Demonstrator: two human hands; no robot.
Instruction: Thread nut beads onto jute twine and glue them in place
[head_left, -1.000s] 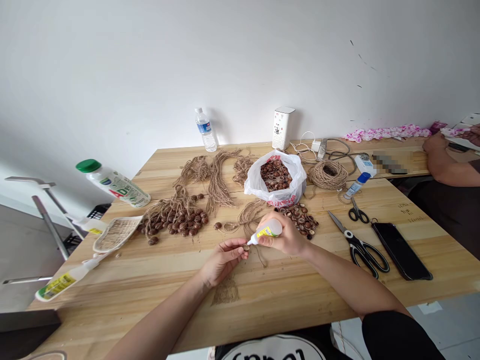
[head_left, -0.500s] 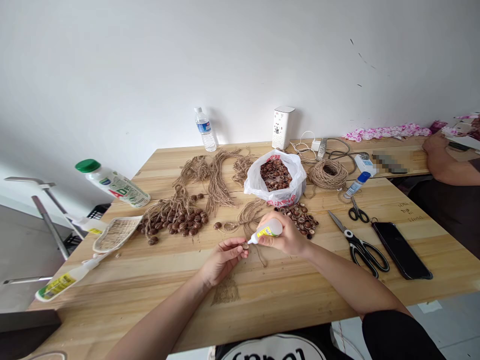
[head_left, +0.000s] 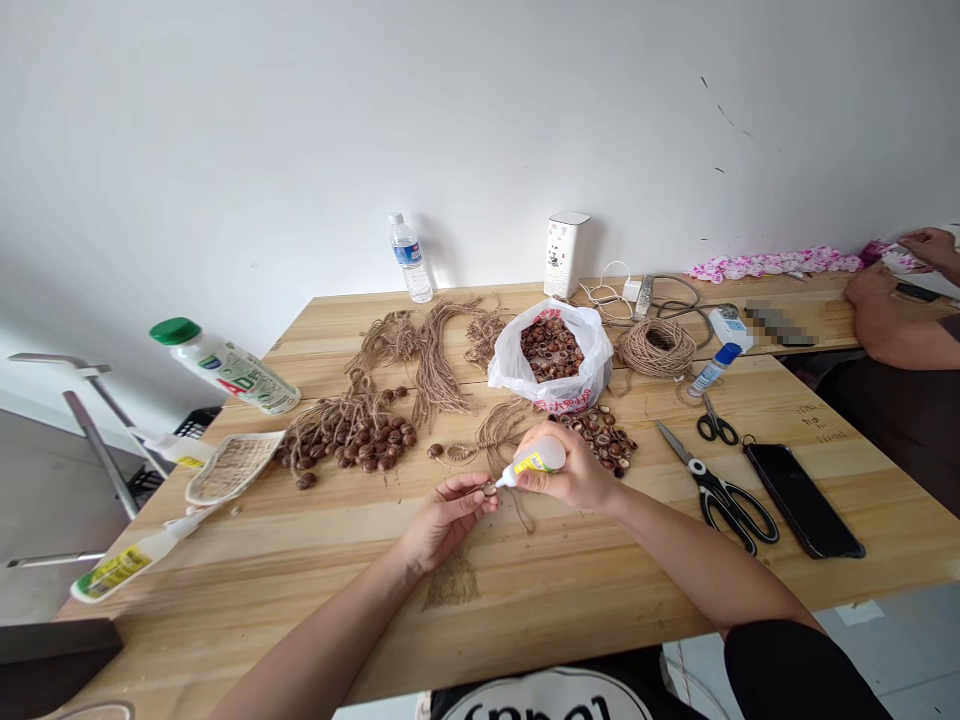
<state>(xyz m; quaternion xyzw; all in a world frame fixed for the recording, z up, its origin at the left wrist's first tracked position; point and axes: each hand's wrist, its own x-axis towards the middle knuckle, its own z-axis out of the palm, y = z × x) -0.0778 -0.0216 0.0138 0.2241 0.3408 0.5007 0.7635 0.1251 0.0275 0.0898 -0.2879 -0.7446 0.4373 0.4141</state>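
Between its fingertips my left hand (head_left: 448, 517) pinches a small brown half nutshell (head_left: 490, 489), its pale-rimmed hollow facing up. My right hand (head_left: 574, 470) is wrapped round a small glue bottle (head_left: 541, 458) with a yellow label, tilted so the white nozzle points at the shell's rim. Whether glue is flowing cannot be made out. Just beyond the hands lies braided twine (head_left: 487, 438) with a whole nut at one end. Loose half shells (head_left: 611, 440) lie behind my right hand, and a white plastic bag (head_left: 510, 360) of more shells stands farther back.
Corded nuts (head_left: 360, 435) are heaped at left, near a woven tray (head_left: 232, 468) and another glue bottle (head_left: 127, 565). Twine bundles (head_left: 439, 365) lie behind. Scissors (head_left: 724, 495), a phone (head_left: 806, 500) and a twine coil (head_left: 658, 348) are at right, where another person's arm (head_left: 889, 320) rests.
My hands and the glue bottle hold nearly the same place; the shell has tipped slightly. At far right, the other person's second hand has come into view.
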